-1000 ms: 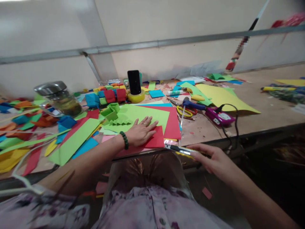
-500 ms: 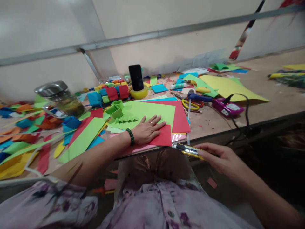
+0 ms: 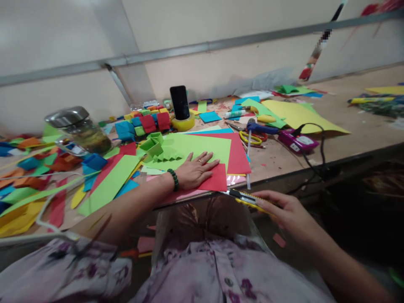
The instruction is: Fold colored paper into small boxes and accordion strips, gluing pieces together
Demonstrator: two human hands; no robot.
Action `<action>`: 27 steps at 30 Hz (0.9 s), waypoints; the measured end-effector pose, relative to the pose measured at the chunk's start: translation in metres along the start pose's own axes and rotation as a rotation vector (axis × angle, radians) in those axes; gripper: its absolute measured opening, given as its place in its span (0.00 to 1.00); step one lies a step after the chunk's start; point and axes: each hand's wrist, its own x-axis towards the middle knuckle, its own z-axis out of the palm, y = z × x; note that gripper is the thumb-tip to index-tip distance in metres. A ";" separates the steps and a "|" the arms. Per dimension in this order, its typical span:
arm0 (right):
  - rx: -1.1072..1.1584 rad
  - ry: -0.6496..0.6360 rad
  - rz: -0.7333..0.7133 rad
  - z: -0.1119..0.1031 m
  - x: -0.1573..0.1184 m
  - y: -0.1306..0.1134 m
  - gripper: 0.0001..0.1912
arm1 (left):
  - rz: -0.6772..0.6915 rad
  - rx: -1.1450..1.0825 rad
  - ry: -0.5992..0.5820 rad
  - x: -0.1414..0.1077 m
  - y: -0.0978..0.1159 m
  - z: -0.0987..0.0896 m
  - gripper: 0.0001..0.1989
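Left hand [image 3: 195, 172]: we press it open and flat on the red paper [image 3: 217, 179] at the counter's [image 3: 372, 115] front edge.
Right hand [image 3: 282, 207]: we close it around the yellow cutter [image 3: 248, 198], tip seemingly by the paper's near right corner, though blurred.
Green sheet [image 3: 202, 144]: just beyond the red paper.
Phone [image 3: 179, 102]: upright, toward the back edge.

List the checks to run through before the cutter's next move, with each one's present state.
1. Left hand flat on the small red paper: ok.
2. Cutter held in the right hand: ok.
3. Left fingertips apart from the blade: ok.
4. Blade touching the paper: cannot tell, too small.
5. Small red paper apart from other sheets: not ok, it overlaps the light green sheet.
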 end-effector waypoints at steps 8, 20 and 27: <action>-0.015 0.003 -0.018 0.007 -0.002 -0.002 0.24 | -0.019 -0.007 0.010 0.000 0.003 0.000 0.29; 0.021 0.013 -0.001 0.003 0.007 0.005 0.27 | -0.057 0.015 0.032 0.000 -0.005 -0.017 0.29; 0.000 0.001 -0.011 0.008 0.009 0.001 0.27 | 0.036 0.018 0.015 0.003 -0.011 -0.003 0.28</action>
